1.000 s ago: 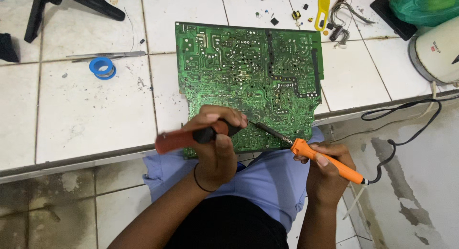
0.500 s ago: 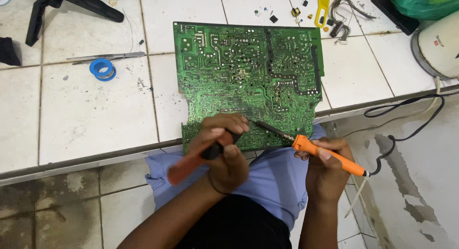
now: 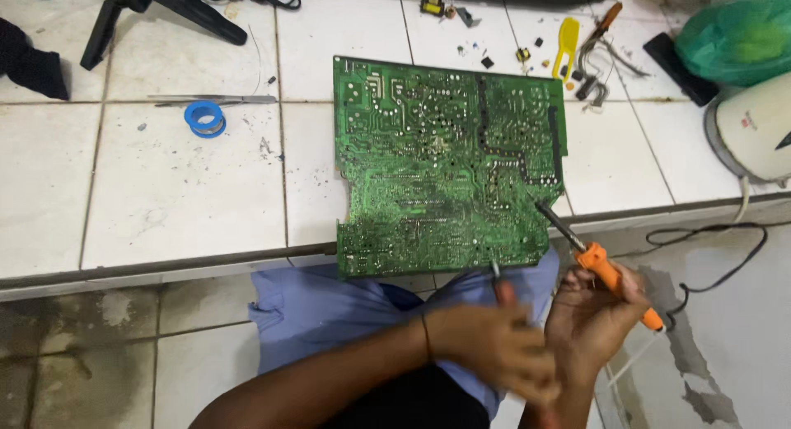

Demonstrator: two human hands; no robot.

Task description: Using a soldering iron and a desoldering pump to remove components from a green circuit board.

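Observation:
A large green circuit board (image 3: 445, 165) lies solder side up on the white tiled counter (image 3: 165, 198), its near edge over the counter's rim. My right hand (image 3: 589, 318) grips an orange-handled soldering iron (image 3: 610, 276); the dark tip rests at the board's lower right edge. My left hand (image 3: 494, 346) is blurred, low over my lap beside the right hand. It holds a red-handled tool (image 3: 499, 287) whose metal tip points up just below the board's near edge. Blue cloth (image 3: 313, 314) covers my lap.
A blue solder spool (image 3: 204, 118) and tweezers (image 3: 216, 100) lie at the left. A black stand (image 3: 156, 9) is at the back left. Small parts and a yellow tool (image 3: 567, 43) sit behind the board. A green bag (image 3: 737, 37), white appliance (image 3: 754, 132) and black cable (image 3: 709, 260) are at the right.
My left hand has pulled back off the board's near edge, down and right toward my lap, with the red tool. The soldering iron has stayed by the board's lower right edge.

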